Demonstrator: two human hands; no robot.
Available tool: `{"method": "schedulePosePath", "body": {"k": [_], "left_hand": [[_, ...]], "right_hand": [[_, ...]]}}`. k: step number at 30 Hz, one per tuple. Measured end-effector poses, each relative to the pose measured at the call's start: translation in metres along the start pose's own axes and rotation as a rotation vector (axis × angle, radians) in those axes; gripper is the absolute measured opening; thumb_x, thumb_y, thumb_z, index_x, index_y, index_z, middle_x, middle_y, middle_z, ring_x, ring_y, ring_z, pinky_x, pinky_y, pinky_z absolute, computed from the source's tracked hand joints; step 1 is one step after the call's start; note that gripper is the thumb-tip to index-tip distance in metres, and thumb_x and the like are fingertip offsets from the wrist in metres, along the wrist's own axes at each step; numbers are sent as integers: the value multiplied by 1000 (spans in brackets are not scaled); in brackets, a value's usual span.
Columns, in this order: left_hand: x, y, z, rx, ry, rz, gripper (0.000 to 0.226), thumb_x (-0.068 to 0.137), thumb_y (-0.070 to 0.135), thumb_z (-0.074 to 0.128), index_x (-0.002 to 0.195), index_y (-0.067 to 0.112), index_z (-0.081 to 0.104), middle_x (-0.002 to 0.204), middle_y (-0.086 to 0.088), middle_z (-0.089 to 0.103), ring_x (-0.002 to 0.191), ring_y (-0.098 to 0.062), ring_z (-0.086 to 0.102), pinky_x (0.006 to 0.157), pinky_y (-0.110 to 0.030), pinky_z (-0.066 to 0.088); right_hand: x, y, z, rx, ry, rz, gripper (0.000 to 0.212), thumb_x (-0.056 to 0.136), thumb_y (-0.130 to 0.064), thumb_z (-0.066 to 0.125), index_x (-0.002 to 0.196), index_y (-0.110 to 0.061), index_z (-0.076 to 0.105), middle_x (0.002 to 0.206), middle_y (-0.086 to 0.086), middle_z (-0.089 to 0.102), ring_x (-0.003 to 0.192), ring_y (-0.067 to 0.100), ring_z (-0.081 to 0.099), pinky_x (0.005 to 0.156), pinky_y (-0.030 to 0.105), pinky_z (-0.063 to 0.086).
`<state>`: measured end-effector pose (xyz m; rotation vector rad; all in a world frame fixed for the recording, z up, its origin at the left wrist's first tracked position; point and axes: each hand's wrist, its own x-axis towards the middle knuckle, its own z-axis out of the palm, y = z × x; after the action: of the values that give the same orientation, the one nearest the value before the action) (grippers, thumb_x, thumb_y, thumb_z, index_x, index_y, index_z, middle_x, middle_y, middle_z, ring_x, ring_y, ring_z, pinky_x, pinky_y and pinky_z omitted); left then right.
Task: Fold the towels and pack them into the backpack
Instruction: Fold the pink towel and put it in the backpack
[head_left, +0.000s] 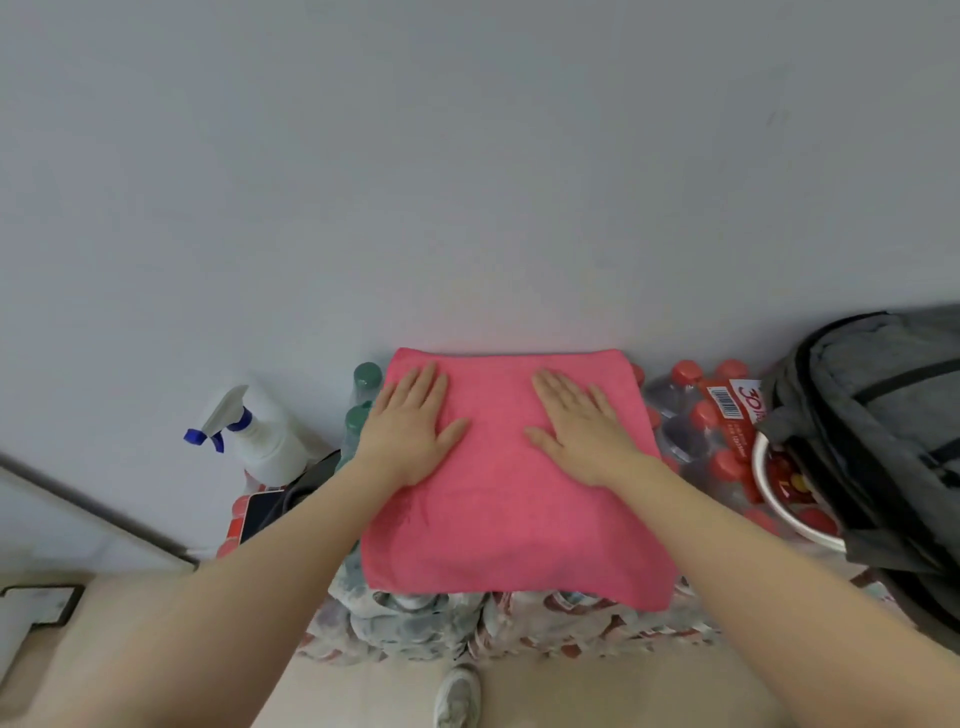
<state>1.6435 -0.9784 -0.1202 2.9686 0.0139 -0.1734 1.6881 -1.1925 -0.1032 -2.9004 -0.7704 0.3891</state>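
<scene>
A pink towel (498, 519) lies spread flat on top of packs of bottles against the wall. My left hand (410, 426) presses flat on its far left part, fingers straight. My right hand (576, 426) presses flat on its far right part, fingers straight too. A grey backpack (878, 426) stands at the right edge, apart from the towel, its dark zipped side facing me.
A white spray bottle (260, 431) with a blue trigger stands left of the towel. Green-capped bottles (366, 379) and red-capped bottles (696, 415) flank the towel. A dark phone-like slab (270, 506) lies left. A white bowl (779, 499) leans by the backpack. A shoe (457, 696) shows on the floor.
</scene>
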Motion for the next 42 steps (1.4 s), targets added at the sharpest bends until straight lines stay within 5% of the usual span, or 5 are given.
{"method": "schedulePosePath", "body": {"k": [6, 17, 23, 35, 42], "left_hand": [[-35, -19, -4, -92, 74, -207, 62, 98, 43, 23, 148, 8, 11, 156, -12, 11, 144, -25, 11, 118, -39, 7], [-154, 15, 26, -486, 568, -504, 30, 94, 16, 40, 116, 1, 54, 116, -18, 56, 107, -37, 49, 86, -45, 41], [-185, 33, 46, -1163, 355, -791, 37, 97, 20, 36, 132, 8, 42, 133, -13, 49, 111, -28, 51, 96, -40, 43], [-172, 47, 34, -1699, 242, -820, 24, 95, 31, 48, 107, 10, 46, 97, -2, 53, 85, -17, 55, 74, -29, 48], [-191, 47, 19, -1476, 343, -691, 21, 91, 13, 55, 102, 12, 37, 92, -8, 52, 68, -17, 57, 55, -26, 58]], "right_hand": [[-57, 46, 10, 9, 65, 346, 63, 98, -47, 18, 149, -16, -1, 158, 3, -4, 146, 19, -2, 118, 41, -1], [-155, -5, 41, 384, 477, 404, 45, 94, -16, 46, 136, -7, 34, 143, 12, 31, 126, 29, 37, 101, 40, 35], [-174, -11, 53, 1189, 489, 582, 36, 97, -14, 43, 130, -9, 31, 113, 1, 44, 97, 16, 47, 84, 29, 39], [-179, -1, 50, 1543, 236, 685, 29, 92, -17, 55, 120, -10, 51, 114, 5, 56, 106, 22, 52, 95, 36, 44], [-201, 3, 45, 1379, 331, 580, 25, 96, -9, 45, 121, -7, 41, 73, 7, 51, 51, 13, 46, 39, 16, 43]]}}
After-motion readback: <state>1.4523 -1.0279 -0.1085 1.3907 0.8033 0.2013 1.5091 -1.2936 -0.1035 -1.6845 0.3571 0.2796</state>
